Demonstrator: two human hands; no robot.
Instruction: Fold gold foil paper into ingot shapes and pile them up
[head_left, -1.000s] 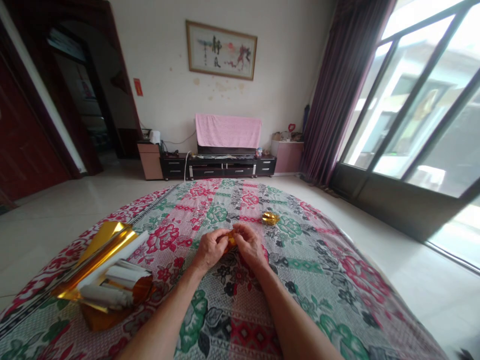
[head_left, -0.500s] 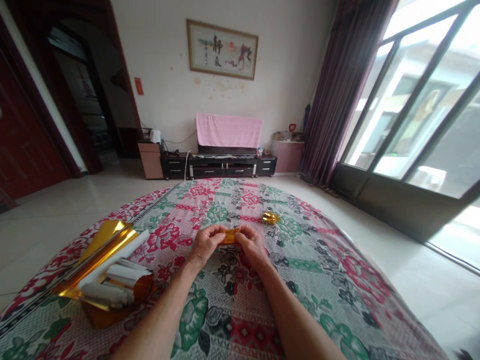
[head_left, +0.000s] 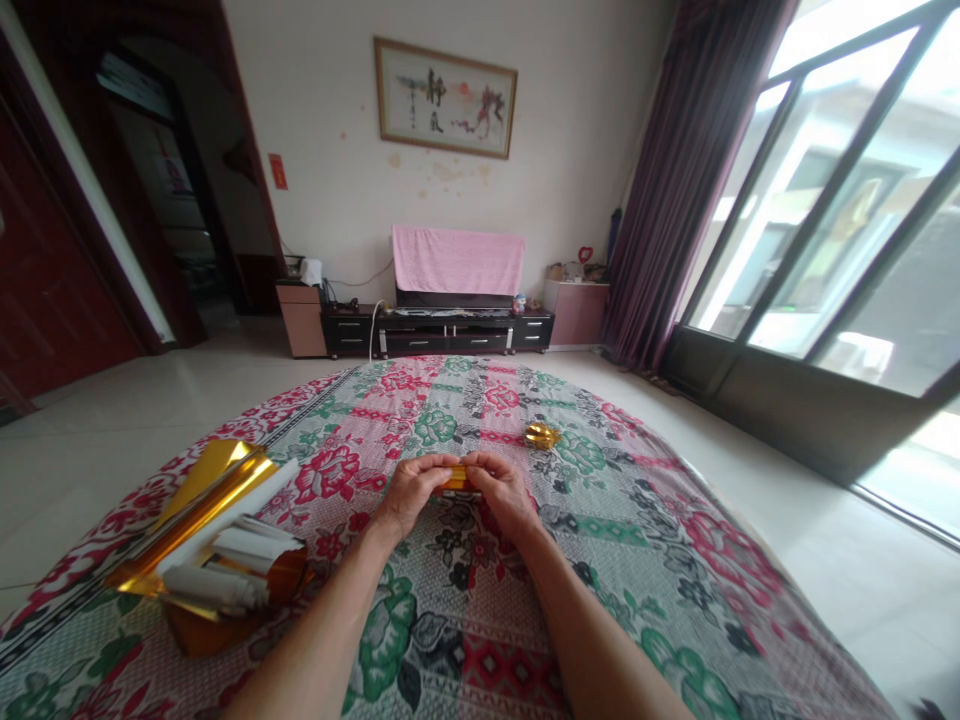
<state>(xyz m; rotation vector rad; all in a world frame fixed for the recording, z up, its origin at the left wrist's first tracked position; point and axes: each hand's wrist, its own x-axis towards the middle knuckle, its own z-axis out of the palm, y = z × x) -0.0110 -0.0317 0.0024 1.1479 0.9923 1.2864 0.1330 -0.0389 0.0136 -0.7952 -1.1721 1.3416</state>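
Between my two hands is a small strip of shiny gold foil paper, folded narrow. My left hand pinches its left end with thumb and fingers. The right end is pinched by my right hand, whose fingertips come close to those of the left. Parts of the strip are hidden behind the fingers. Beyond my right hand, a folded gold foil piece lies on the flowered cloth.
At the left lie gold foil sheets with white-backed rolled pieces on and beside them. The cloth's rounded far edge faces a black TV cabinet under a pink-covered screen. Glass doors stand at the right.
The fingers of both hands have shifted slightly on the gold strip, and the right fingertips sit a little closer to the left. The strip looks narrower. Everything else stays in place.
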